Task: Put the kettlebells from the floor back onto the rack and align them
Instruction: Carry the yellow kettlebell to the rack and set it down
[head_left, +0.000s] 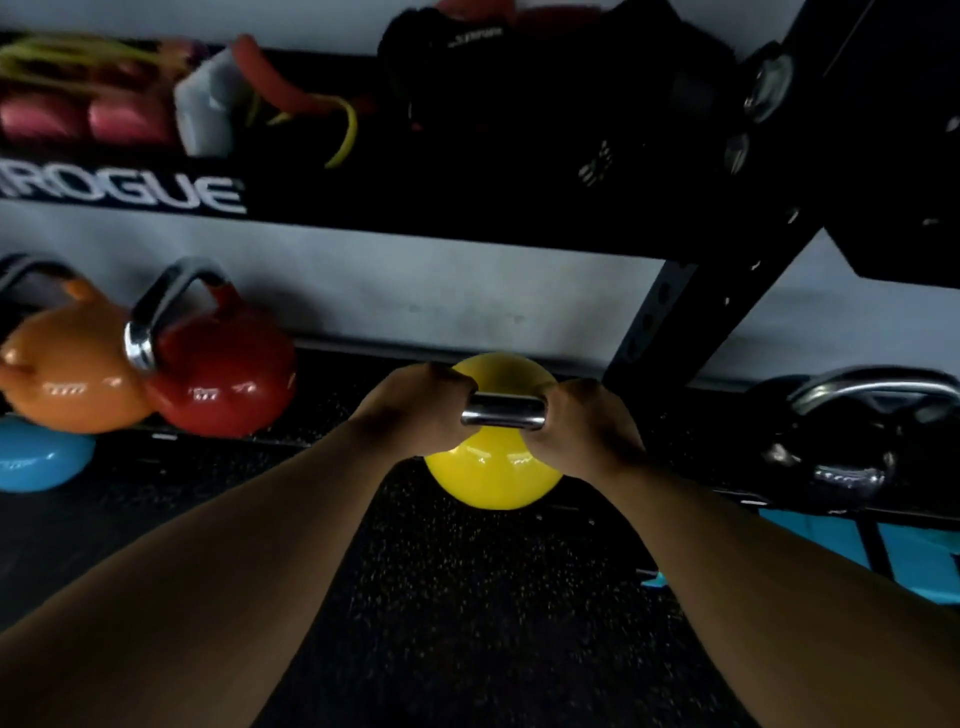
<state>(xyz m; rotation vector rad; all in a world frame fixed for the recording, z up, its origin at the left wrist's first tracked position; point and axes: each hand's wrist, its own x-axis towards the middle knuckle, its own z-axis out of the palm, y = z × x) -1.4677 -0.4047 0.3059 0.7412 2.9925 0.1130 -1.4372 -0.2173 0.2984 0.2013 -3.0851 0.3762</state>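
A yellow kettlebell (491, 480) with a chrome handle hangs in the middle of the view, over the front edge of the low rack shelf (363, 374). My left hand (415, 405) grips the left end of its handle and my right hand (584, 426) grips the right end. On the shelf at the left stand an orange kettlebell (67, 374) and a red kettlebell (228, 379), touching each other. A black kettlebell (841, 457) with a chrome handle sits to the right, past the rack upright.
A black slanted rack upright (691, 312) rises right of the yellow kettlebell. The upper shelf (130, 192) marked ROGUE carries bands, pads and a black bag. A blue round object (36, 457) lies low at the left. Teal items (914, 551) lie at the right on speckled black flooring.
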